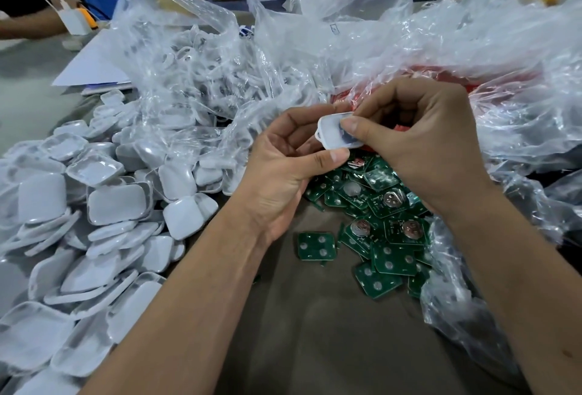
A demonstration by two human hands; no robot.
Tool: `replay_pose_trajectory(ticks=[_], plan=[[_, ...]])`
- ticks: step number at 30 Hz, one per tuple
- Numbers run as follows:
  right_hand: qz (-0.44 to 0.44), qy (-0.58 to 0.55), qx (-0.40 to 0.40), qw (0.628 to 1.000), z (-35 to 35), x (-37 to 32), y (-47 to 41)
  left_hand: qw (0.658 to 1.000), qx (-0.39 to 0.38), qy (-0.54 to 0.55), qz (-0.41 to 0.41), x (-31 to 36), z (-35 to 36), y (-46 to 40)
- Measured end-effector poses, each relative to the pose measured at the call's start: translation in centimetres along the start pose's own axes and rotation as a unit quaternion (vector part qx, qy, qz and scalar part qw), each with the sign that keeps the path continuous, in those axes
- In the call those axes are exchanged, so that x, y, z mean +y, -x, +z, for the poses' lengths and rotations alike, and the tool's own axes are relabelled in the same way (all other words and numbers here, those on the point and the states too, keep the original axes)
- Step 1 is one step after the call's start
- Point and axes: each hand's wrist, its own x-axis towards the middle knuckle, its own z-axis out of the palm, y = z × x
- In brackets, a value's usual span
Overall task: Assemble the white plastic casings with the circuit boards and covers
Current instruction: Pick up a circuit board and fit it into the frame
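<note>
You hold one white casing (338,131) above the heap of green circuit boards (382,221), left hand (283,168) cupping it with a curled grip, right hand (419,139) pinching its top, apparently seating a part; next, press it evenly home.

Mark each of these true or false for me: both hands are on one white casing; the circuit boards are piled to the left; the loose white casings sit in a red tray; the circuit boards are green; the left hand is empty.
1. Both hands hold one white casing. True: the left hand and right hand both grip it.
2. The circuit boards are piled to the left. False: they lie to the right, below the hands.
3. The loose white casings sit in a red tray. False: they are heaped directly on the table.
4. The circuit boards are green. True.
5. The left hand is empty. False: its fingers pinch the casing.
</note>
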Motion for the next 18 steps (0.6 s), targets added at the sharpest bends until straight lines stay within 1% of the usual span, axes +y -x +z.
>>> replay_pose_trajectory(ticks=[2, 5, 8, 10, 13, 15, 17, 18], plan=[[0.020, -0.016, -0.004, 1.000, 0.1, 0.1, 0.0, 1.000, -0.002, 0.002, -0.007, 0.1, 0.0, 0.0], [0.084, -0.073, 0.003, 0.994, 0.1, 0.3, 0.0, 1.000, -0.009, 0.005, -0.022, 0.2, 0.0, 0.1], [0.171, -0.168, 0.004, 0.971, 0.1, 0.3, 0.1, 0.999, -0.016, 0.024, -0.036, 0.4, 0.1, 0.1], [0.190, -0.212, -0.008, 0.959, -0.1, 0.2, 0.1, 0.996, -0.015, 0.059, -0.062, 0.5, 0.2, 0.1], [0.150, -0.213, 0.000, 0.965, -0.5, -0.1, 0.0, 0.989, -0.001, 0.105, -0.102, 1.0, 0.5, 0.1], [0.084, -0.168, 0.018, 0.982, -0.7, -0.3, -0.1, 0.985, 0.007, 0.124, -0.117, 1.4, 0.8, 0.0], [0.015, -0.129, 0.013, 0.991, -0.7, -0.5, 0.0, 0.982, 0.004, 0.137, -0.129, 1.5, 1.0, 0.1], [-0.004, -0.119, 0.004, 0.993, -0.7, -0.5, 0.0, 0.981, -0.003, 0.139, -0.134, 1.6, 1.0, 0.2]])
